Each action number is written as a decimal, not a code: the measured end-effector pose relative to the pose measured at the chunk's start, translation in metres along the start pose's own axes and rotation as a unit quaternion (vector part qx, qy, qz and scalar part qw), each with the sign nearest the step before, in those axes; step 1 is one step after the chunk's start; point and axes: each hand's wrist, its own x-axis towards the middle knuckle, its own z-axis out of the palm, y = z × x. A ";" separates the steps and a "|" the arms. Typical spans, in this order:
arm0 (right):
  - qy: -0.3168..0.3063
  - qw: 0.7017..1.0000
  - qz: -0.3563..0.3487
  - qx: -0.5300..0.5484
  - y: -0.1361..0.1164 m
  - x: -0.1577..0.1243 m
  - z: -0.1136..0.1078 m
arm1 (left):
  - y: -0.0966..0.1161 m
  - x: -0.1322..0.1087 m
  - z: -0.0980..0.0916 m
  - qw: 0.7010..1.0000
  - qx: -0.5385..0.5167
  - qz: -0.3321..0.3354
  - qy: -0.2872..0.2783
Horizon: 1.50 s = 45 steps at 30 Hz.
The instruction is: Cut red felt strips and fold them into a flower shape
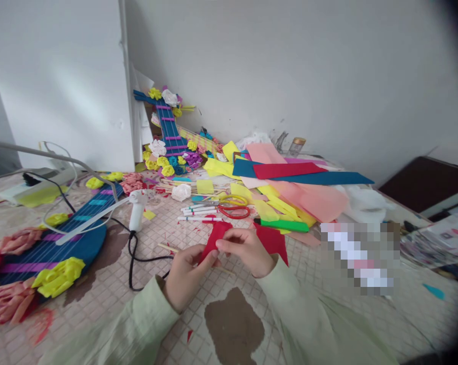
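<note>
Between both hands is a piece of red crepe paper (215, 238), raised over the table. My left hand (189, 271) pinches its lower edge with thumb and fingers. Higher up on the right side, my right hand (247, 248) grips the same piece between thumb and forefinger. A second red paper sheet (273, 244) lies behind my right wrist. Thin wooden sticks (168, 248) lie on the table, partly hidden by my left hand. Just beyond the hands are several white markers (198, 212) and orange-handled scissors (233, 212).
A white hot glue gun (138, 213) with a black cord stands left. A blue paper guitar (80, 228) with paper flowers lies beside it; another decorated guitar (170, 126) leans at the back. Coloured crepe paper (308, 197), a green cutter (284, 224) and a jar (297, 146) are right of centre.
</note>
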 end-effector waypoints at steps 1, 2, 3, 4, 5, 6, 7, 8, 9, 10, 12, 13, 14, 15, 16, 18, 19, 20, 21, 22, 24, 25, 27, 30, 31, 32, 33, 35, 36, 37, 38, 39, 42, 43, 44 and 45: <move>0.014 1.000 0.001 0.007 0.000 0.001 -0.001 | 0.000 0.000 0.000 1.000 -0.001 -0.002 -0.001; 0.027 1.000 0.001 0.013 0.000 0.001 -0.001 | 0.000 -0.001 0.000 1.000 -0.003 -0.005 -0.003; 0.041 0.999 -0.001 0.018 0.000 0.002 -0.002 | 0.000 -0.001 0.000 1.000 -0.004 -0.006 -0.004; 0.056 0.998 -0.003 0.023 0.001 0.002 -0.003 | 0.001 -0.001 0.000 1.000 -0.005 -0.007 -0.005; 0.069 0.997 -0.007 0.027 0.002 0.002 -0.004 | 0.001 -0.001 0.000 1.000 -0.006 -0.008 -0.006; 0.079 0.996 -0.011 0.032 0.002 0.002 -0.005 | 0.002 -0.001 0.000 1.000 -0.007 -0.009 -0.007; 0.087 0.995 -0.014 0.036 0.003 0.002 -0.005 | 0.003 -0.002 0.000 1.000 -0.008 -0.011 -0.006; 0.093 0.995 -0.017 0.039 0.003 0.002 -0.005 | 0.003 -0.001 0.000 1.000 -0.009 -0.013 -0.005; 0.095 0.994 -0.019 0.040 0.003 0.003 -0.006 | 0.004 -0.001 0.001 1.000 -0.009 -0.015 -0.004; 0.097 0.994 -0.019 0.043 0.003 0.003 -0.006 | 0.004 -0.001 0.001 1.000 -0.008 -0.017 -0.003; 0.108 0.993 -0.014 0.053 0.003 0.003 -0.007 | 0.004 -0.001 0.001 1.000 -0.007 -0.015 -0.004; 0.117 0.991 -0.012 0.058 0.002 0.004 -0.007 | 0.005 -0.001 0.001 1.000 -0.007 -0.012 -0.007; 0.128 0.990 -0.012 0.065 0.002 0.005 -0.008 | 0.005 -0.002 0.001 1.000 -0.007 -0.009 -0.010; 0.138 0.988 -0.014 0.071 0.002 0.005 -0.009 | 0.005 -0.002 0.002 1.000 -0.008 -0.006 -0.013; 0.146 0.986 -0.019 0.078 0.001 0.006 -0.010 | 0.006 -0.002 0.002 1.000 -0.007 -0.004 -0.015; 0.155 0.984 -0.029 0.088 0.001 0.006 -0.012 | 0.006 -0.002 0.002 1.000 -0.006 0.000 -0.016; 0.157 0.983 -0.032 0.094 0.001 0.006 -0.013 | 0.006 -0.003 0.002 1.000 -0.005 0.000 -0.016; 0.157 0.982 -0.033 0.098 0.000 0.007 -0.013 | 0.006 -0.003 0.002 1.000 -0.004 0.002 -0.016; 0.158 0.982 -0.032 0.102 0.000 0.007 -0.014 | 0.006 -0.003 0.001 1.000 -0.001 0.003 -0.015; 0.160 0.981 -0.031 0.105 0.000 0.007 -0.013 | 0.005 -0.003 0.001 1.000 0.002 0.003 -0.015; 0.162 0.980 -0.026 0.112 0.000 0.007 -0.012 | 0.004 -0.002 0.000 1.000 0.010 0.004 -0.015; 0.162 0.980 -0.023 0.114 -0.001 0.007 -0.012 | 0.004 -0.002 0.000 1.000 0.014 0.005 -0.015; 0.162 0.980 -0.023 0.115 -0.002 0.008 -0.012 | 0.004 -0.002 0.000 1.000 0.023 0.006 -0.018; 0.173 0.976 -0.037 0.130 -0.003 0.011 -0.016 | 0.005 -0.002 -0.001 0.999 0.033 0.006 -0.026; 0.181 0.973 -0.043 0.136 -0.003 0.011 -0.018 | 0.006 -0.002 -0.001 0.999 0.033 0.006 -0.029; 0.190 0.971 -0.049 0.140 -0.002 0.012 -0.021 | 0.007 -0.002 -0.001 0.999 0.033 0.007 -0.031; 0.202 0.968 -0.055 0.138 -0.001 0.012 -0.025 | 0.007 -0.002 -0.001 0.999 0.033 0.007 -0.033; 0.228 0.964 -0.065 0.119 0.002 0.011 -0.032 | 0.008 -0.003 -0.001 0.999 0.035 0.010 -0.036; 0.241 0.962 -0.071 0.108 0.003 0.010 -0.034 | 0.009 -0.003 -0.001 0.999 0.036 0.012 -0.036; 0.253 0.959 -0.080 0.097 0.003 0.008 -0.035 | 0.009 -0.003 -0.001 0.999 0.037 0.015 -0.037; 0.266 0.956 -0.091 0.090 0.001 0.005 -0.035 | 0.008 -0.003 -0.001 0.998 0.036 0.017 -0.039; 0.274 0.953 -0.102 0.083 -0.003 0.000 -0.033 | 0.008 -0.003 -0.002 0.998 0.034 0.020 -0.040; 0.248 0.960 -0.125 0.043 -0.031 -0.028 -0.018 | 0.008 -0.003 -0.001 0.998 0.033 0.025 -0.039; 0.204 0.971 -0.124 0.017 -0.044 -0.041 -0.011 | 0.008 -0.003 -0.001 0.999 0.028 0.027 -0.035; 0.143 0.982 -0.126 -0.021 -0.059 -0.055 -0.003 | 0.008 -0.003 0.000 0.999 0.021 0.028 -0.033; 0.067 0.987 -0.123 -0.075 -0.074 -0.070 0.005 | 0.008 -0.004 0.000 0.999 0.012 0.030 -0.022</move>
